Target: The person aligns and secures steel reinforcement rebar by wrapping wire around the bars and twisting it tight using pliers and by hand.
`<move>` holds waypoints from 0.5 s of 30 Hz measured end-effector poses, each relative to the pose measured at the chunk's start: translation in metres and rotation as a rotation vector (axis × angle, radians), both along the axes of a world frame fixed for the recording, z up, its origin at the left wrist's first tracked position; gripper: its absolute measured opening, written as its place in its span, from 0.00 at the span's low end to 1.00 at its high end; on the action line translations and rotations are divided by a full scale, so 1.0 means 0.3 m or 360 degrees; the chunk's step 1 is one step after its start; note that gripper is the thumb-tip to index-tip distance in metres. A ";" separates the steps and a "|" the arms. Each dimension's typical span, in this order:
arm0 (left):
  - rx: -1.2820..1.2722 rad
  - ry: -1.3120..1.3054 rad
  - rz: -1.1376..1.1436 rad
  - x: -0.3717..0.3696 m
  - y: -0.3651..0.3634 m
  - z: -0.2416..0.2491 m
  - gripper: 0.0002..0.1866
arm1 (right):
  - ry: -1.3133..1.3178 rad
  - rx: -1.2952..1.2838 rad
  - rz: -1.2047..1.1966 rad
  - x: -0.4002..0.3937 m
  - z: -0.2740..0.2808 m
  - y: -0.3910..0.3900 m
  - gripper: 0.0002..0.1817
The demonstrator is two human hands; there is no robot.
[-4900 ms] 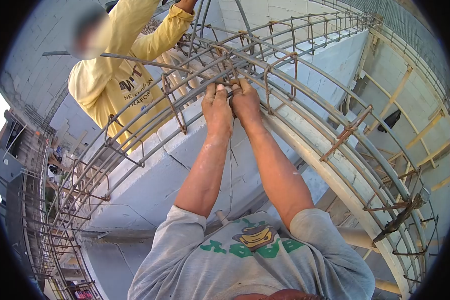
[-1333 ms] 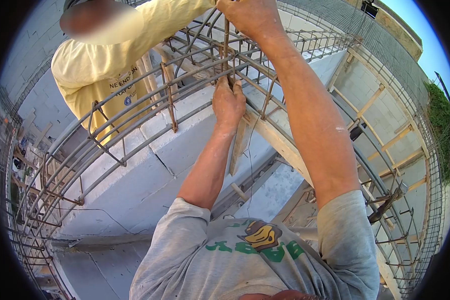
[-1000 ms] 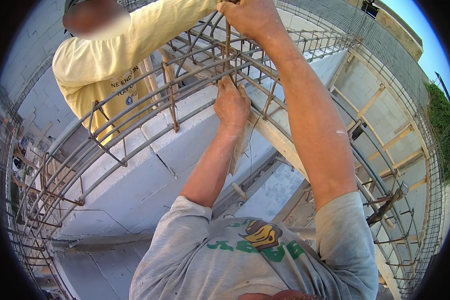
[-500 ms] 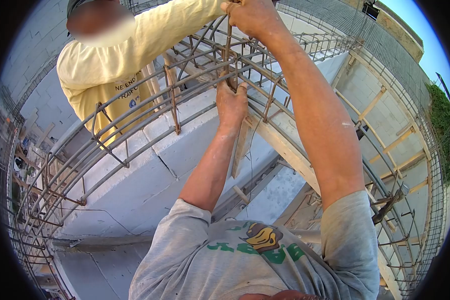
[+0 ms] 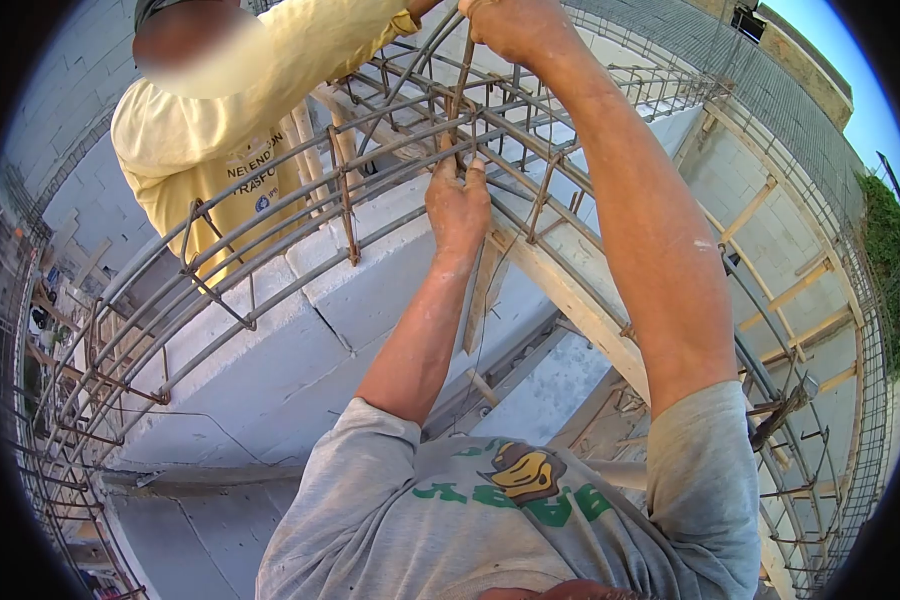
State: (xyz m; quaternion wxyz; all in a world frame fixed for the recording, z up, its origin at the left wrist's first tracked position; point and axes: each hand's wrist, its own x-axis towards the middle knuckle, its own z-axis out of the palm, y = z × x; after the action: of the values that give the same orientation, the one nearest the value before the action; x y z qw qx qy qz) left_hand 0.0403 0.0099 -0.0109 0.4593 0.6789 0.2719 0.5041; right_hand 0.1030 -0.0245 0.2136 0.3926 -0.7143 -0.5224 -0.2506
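1. Since half a second ago the right hand (image 5: pixel 515 28) has lifted slightly at the far top, clamped on the upright rusty stirrup (image 5: pixel 459 85).
2. The left hand (image 5: pixel 458 205) pinches that stirrup's lower end against the long bars of the rebar cage (image 5: pixel 270 255).
3. Left along the cage, stirrups already stand; this one looks unfixed.
4. A co-worker's yellow sleeve (image 5: pixel 320 45) reaches in, far left.

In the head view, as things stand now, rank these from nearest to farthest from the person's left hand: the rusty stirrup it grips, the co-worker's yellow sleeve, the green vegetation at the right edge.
1. The rusty stirrup: gripped by the left hand, just above it.
2. The co-worker's yellow sleeve: up and to the left, beyond the rebar cage.
3. The green vegetation: far right, past the wall.
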 end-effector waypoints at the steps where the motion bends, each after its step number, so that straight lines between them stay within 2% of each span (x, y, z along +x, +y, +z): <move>1: 0.0112 0.0102 0.0083 -0.003 -0.002 0.002 0.22 | 0.0052 -0.0059 -0.0050 -0.015 0.009 -0.009 0.15; 4: 0.0497 0.0061 0.0377 -0.004 -0.007 0.001 0.15 | 0.0134 -0.0130 -0.0208 -0.027 0.022 -0.001 0.16; 8: 0.0419 0.0050 0.0348 -0.015 -0.013 0.011 0.17 | 0.0135 0.0024 -0.0302 -0.036 0.005 0.008 0.15; 11: 0.0358 0.0084 0.0300 -0.021 -0.014 0.017 0.17 | 0.0095 -0.0046 -0.0253 -0.043 0.008 -0.002 0.14; 14: 0.0288 0.0035 0.0217 -0.017 -0.028 0.026 0.16 | 0.0120 -0.0139 0.0147 -0.028 0.010 -0.024 0.14; 15: 0.0268 -0.0006 0.0198 -0.012 -0.029 0.022 0.16 | 0.0076 -0.0110 0.0163 -0.022 0.009 -0.014 0.14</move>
State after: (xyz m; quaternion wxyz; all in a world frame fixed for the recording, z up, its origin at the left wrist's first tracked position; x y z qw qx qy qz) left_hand 0.0367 0.0010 -0.0044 0.3690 0.6960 0.2695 0.5539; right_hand 0.0964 -0.0288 0.2162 0.3923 -0.7056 -0.5570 -0.1949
